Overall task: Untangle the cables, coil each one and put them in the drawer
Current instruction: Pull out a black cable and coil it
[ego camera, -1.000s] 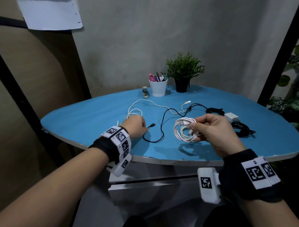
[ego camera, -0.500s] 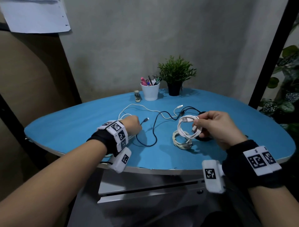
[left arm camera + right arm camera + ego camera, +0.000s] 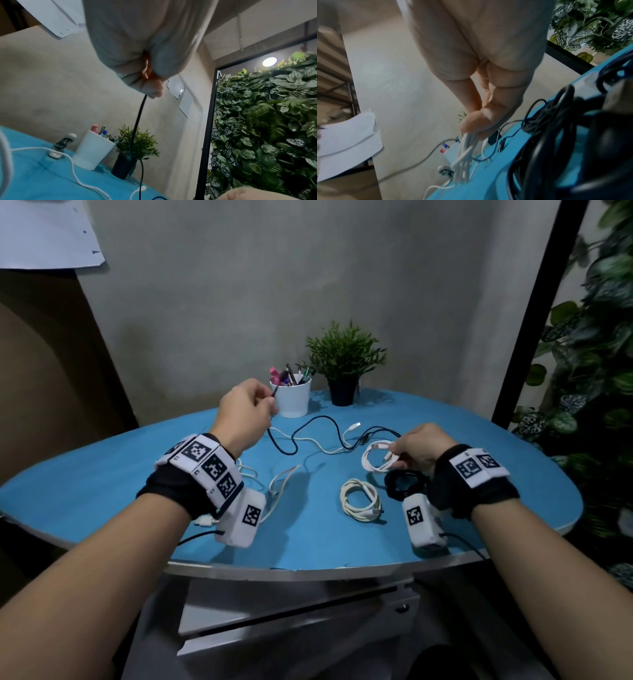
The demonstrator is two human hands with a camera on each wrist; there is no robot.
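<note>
My left hand [image 3: 250,409] is raised above the blue table [image 3: 102,474] and pinches one end of a black cable [image 3: 301,436], which hangs down from the fingers [image 3: 154,92] to the tabletop. My right hand [image 3: 411,450] holds a coiled white cable [image 3: 375,457] just above the table. A second, cream coiled cable [image 3: 359,501] lies loose in front of it. A coiled black cable [image 3: 400,484] lies under my right wrist. Loose white cables [image 3: 318,445] cross the black one mid-table. A grey drawer unit [image 3: 291,621] stands below the table's front edge.
A white cup of pens [image 3: 291,398] and a small potted plant [image 3: 344,371] stand at the back of the table. A small white object [image 3: 61,146] sits left of the cup. Leafy plants [image 3: 589,371] and a black post fill the right side.
My left hand has risen from the table toward the pen cup, lifting the black cable's end. The cream coil now lies on the table, apart from the white coil in my right hand.
</note>
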